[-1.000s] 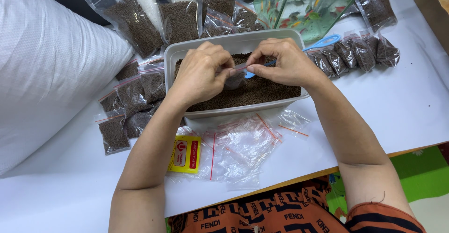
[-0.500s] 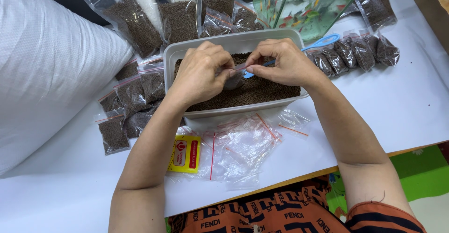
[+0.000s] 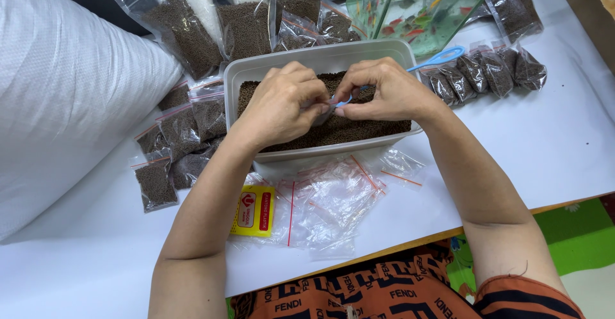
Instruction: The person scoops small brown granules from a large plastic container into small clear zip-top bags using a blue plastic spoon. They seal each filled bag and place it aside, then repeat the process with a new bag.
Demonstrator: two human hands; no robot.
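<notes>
Nearest the viewer, a loose heap of empty clear zip bags (image 3: 327, 207) with red seal strips lay on the white table (image 3: 551, 146), beside a yellow and red label card (image 3: 254, 211).

Just beyond, a grey plastic tub (image 3: 320, 59) held a bed of small brown pellets (image 3: 359, 130). Both hands met over the middle of the tub. The left hand (image 3: 285, 101) was curled nearly closed, thumb and fingertips pinched together on something small and clear at the point where the hands met; what it was could not be told, as the fingers hid most of it. The right hand (image 3: 391, 91) was likewise curled, pinching the same spot from the other side. A blue scoop (image 3: 442, 56) passed under the right hand, its long axis running from the hands up and to the right, with the looped handle end pointing past the tub's far right corner.

To the left lay several small sealed pellet packets (image 3: 173, 146), next to a large white sack (image 3: 64, 101). To the right stood a row of filled packets (image 3: 487, 72). Farthest back were larger pellet bags (image 3: 211, 18) and a glass tank (image 3: 429, 5) with bright fish.
</notes>
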